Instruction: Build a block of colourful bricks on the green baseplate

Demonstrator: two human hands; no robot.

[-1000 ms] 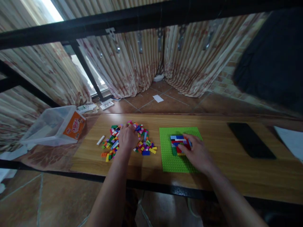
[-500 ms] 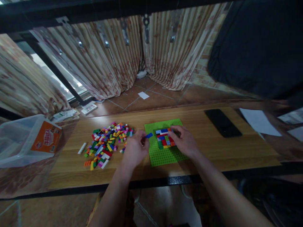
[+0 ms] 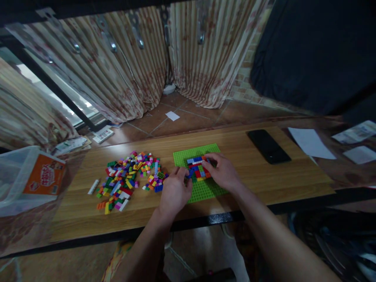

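Note:
A green studded baseplate lies on the wooden table, carrying a block of multicoloured toy bricks. My left hand is closed, pinching a blue toy brick at the left side of that block. Whether the blue brick touches the others I cannot tell. At the block's right side, my right hand has its thumb and forefinger closed about the edge of the built bricks. Its other fingers are partly hidden. Left of my left hand spreads a pile of loose toy bricks in many colours.
A black phone rests on the right of the wooden table. Beyond it is a white paper sheet. At far left stands a clear plastic bin with an orange label. Curtains hang behind.
My left hand has moved right with the blue brick, from beside the baseplate to the built block. The right hand stays at the block. The view has shifted slightly.

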